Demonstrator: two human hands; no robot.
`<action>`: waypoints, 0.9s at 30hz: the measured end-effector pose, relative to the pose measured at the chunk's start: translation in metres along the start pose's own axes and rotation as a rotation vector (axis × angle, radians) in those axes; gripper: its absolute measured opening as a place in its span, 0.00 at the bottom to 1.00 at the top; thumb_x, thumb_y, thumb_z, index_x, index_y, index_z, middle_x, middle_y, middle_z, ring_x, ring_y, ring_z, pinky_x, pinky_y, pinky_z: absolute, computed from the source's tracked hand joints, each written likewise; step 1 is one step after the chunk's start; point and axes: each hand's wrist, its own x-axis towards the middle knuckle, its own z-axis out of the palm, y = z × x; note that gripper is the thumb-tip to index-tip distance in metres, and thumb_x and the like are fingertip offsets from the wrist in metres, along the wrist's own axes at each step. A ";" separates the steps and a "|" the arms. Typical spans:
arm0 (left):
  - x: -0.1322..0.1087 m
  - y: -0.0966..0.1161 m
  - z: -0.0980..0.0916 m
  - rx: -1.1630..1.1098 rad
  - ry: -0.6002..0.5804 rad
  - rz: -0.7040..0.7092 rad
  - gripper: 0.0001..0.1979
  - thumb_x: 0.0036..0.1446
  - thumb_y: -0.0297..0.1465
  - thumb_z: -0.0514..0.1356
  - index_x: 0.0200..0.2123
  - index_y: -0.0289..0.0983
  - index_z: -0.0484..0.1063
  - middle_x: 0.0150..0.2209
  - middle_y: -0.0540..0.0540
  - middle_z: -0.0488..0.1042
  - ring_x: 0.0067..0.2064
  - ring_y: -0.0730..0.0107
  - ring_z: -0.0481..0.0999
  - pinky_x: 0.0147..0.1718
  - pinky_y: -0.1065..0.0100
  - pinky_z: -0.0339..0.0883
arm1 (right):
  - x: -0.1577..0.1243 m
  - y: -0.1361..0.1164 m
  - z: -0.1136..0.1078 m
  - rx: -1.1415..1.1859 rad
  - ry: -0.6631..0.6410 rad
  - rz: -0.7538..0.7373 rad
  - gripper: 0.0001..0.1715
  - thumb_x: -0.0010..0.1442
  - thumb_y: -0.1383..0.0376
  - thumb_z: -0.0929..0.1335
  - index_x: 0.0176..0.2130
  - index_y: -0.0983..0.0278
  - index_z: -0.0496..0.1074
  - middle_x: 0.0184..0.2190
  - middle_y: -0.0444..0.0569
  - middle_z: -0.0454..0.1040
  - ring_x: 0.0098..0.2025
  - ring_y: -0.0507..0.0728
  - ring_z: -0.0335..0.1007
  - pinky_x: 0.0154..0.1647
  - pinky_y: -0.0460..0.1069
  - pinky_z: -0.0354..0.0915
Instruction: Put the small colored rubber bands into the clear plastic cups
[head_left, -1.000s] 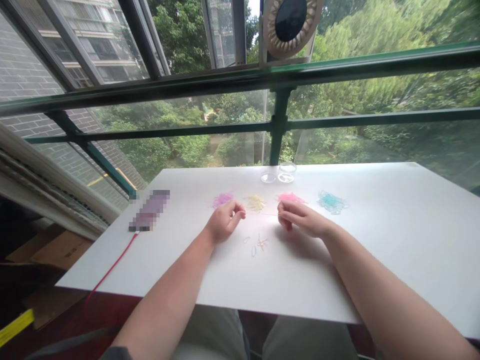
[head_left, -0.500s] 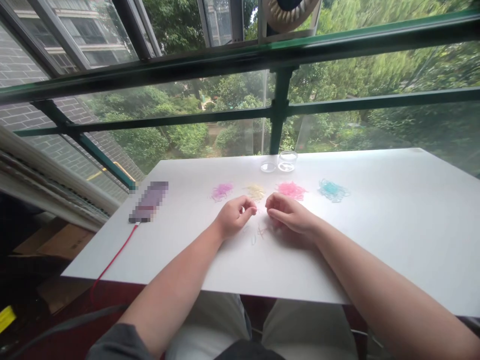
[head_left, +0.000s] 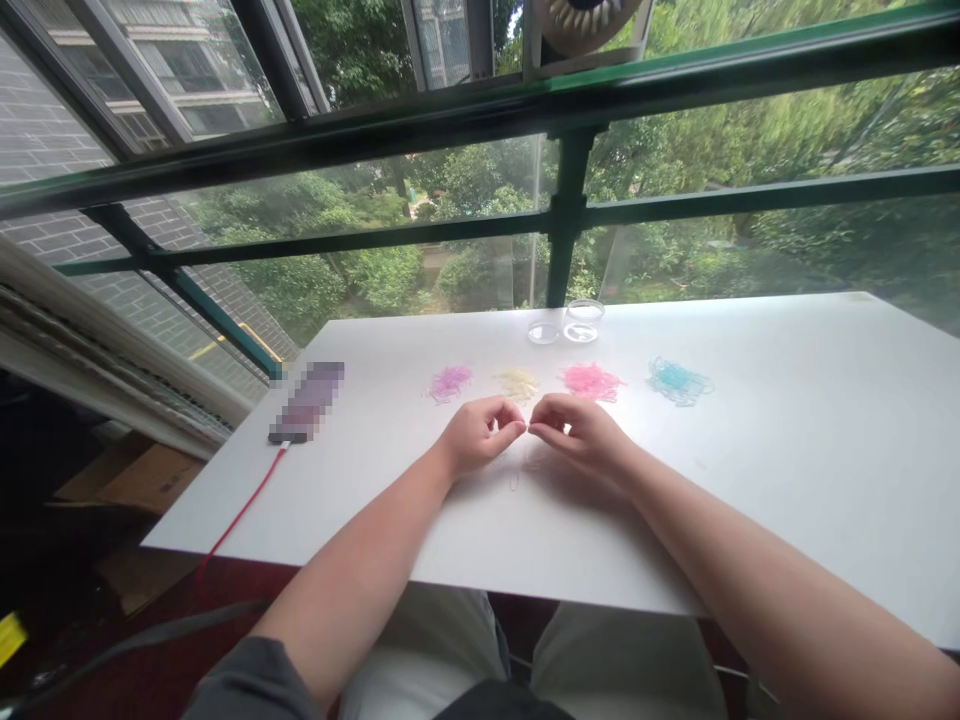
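My left hand (head_left: 480,436) and my right hand (head_left: 574,432) rest on the white table (head_left: 787,440), fingertips pinched and meeting at the middle. Both pinch a thin, pale rubber band that is barely visible between them. Just beyond the hands lie small heaps of rubber bands in a row: purple (head_left: 450,382), yellow (head_left: 517,383), pink (head_left: 592,381) and blue (head_left: 677,380). A few loose bands (head_left: 514,482) lie on the table under my hands.
Two small clear round dishes (head_left: 574,322) stand at the table's far edge by the window railing (head_left: 562,225). A phone (head_left: 307,402) with a red cable (head_left: 236,520) lies at the left. Cardboard boxes (head_left: 127,482) sit on the floor left of the table.
My hands, held apart with a band stretched between them a second ago, have come together until the fingertips touch. The view has tipped slightly down.
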 end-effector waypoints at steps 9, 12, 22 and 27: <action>0.000 0.002 -0.003 -0.050 -0.072 -0.016 0.09 0.57 0.35 0.53 0.30 0.35 0.66 0.27 0.50 0.69 0.25 0.77 0.63 0.27 0.73 0.59 | 0.004 0.008 -0.011 0.105 0.045 0.017 0.14 0.55 0.56 0.66 0.26 0.64 0.66 0.20 0.44 0.65 0.22 0.50 0.59 0.25 0.47 0.57; 0.000 0.002 -0.004 -0.050 -0.069 -0.011 0.09 0.57 0.35 0.53 0.30 0.35 0.65 0.28 0.50 0.69 0.27 0.76 0.64 0.29 0.72 0.60 | 0.005 0.015 -0.019 0.194 0.127 0.037 0.15 0.54 0.55 0.67 0.26 0.64 0.65 0.19 0.43 0.65 0.22 0.51 0.61 0.25 0.47 0.58; -0.002 0.004 -0.006 -0.032 -0.157 0.002 0.09 0.57 0.34 0.52 0.30 0.35 0.65 0.28 0.50 0.69 0.27 0.76 0.63 0.29 0.73 0.59 | 0.007 0.017 -0.004 0.166 0.016 0.086 0.12 0.53 0.57 0.67 0.27 0.65 0.67 0.19 0.43 0.66 0.22 0.50 0.60 0.24 0.46 0.58; 0.001 0.003 -0.005 -0.006 -0.103 -0.020 0.10 0.57 0.35 0.53 0.30 0.34 0.65 0.27 0.50 0.68 0.26 0.77 0.62 0.28 0.73 0.59 | 0.005 0.012 -0.004 0.146 0.001 0.062 0.10 0.53 0.61 0.67 0.27 0.65 0.67 0.19 0.42 0.65 0.22 0.49 0.59 0.24 0.45 0.56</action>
